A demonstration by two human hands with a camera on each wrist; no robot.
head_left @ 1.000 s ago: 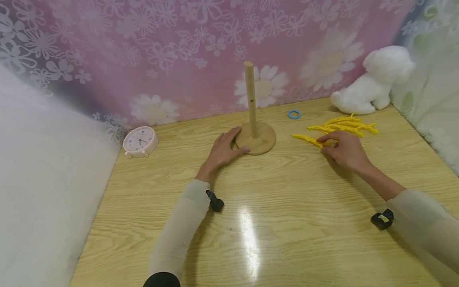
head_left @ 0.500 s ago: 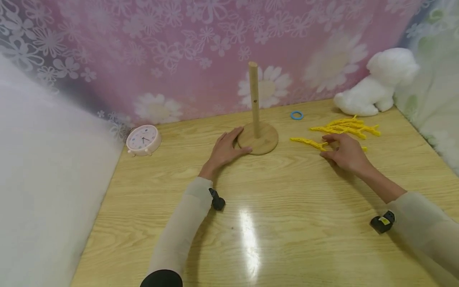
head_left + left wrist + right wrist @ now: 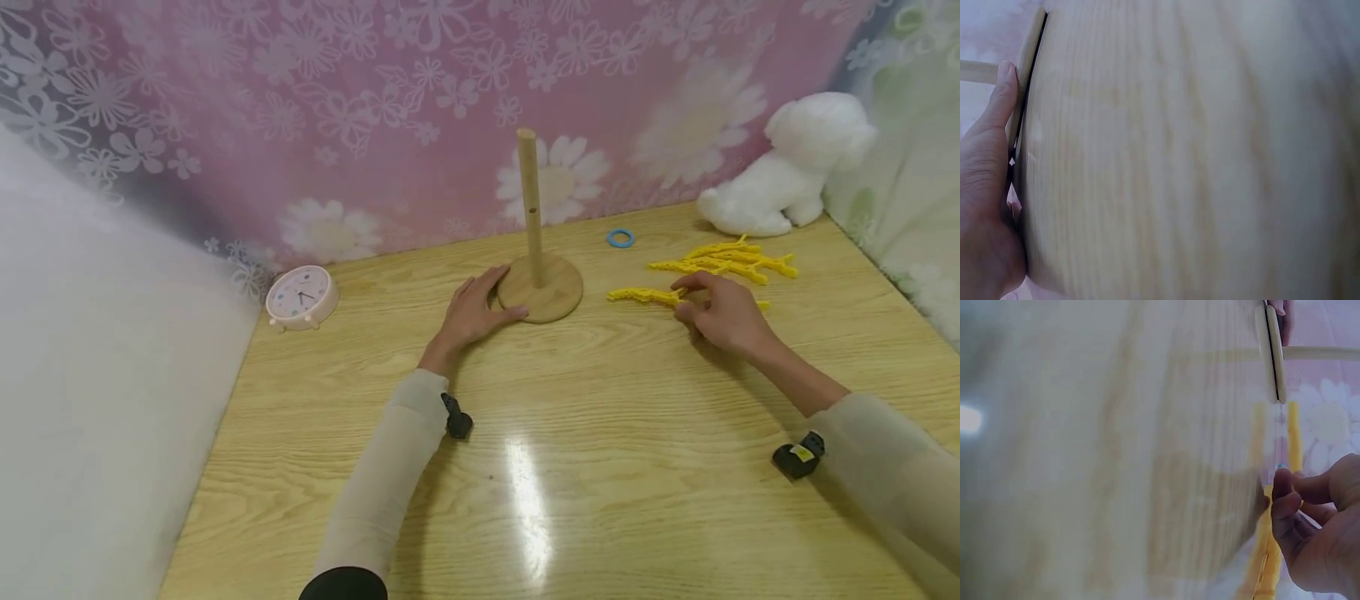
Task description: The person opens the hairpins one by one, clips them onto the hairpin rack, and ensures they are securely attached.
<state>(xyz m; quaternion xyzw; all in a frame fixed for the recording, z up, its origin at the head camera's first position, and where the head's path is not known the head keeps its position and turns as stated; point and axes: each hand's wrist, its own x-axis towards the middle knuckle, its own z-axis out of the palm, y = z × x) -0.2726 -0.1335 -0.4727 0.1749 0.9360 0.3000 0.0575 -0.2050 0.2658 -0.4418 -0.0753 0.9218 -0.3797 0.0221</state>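
At the right of the table, the thumb and fingers of the right hand pinch a yellow branch, the forefinger on its far side and the thumb on its near side. The grip sits nearer its right part: the longer visible stretch runs left from the fingertips, and a short tip shows beyond the hand to the right. Its long axis lies roughly left to right, the left end aimed toward the wooden base but apart from it. In the right wrist view that end seems slightly raised off the tabletop. The right hand is plainly the nearer one to the branch; the left hand is well to the left, across the base.

That left hand is not clenched: its fairly straight fingers and thumb spread against the left side of the base, the thumb at the near rim. From the base a wooden post stands upright, with a dark spot, seemingly a hole, partway up.

Just beyond the right hand lies a pile of yellow branches. Farther out are a blue ring, a white plush dog at far right, and a pink clock at far left.
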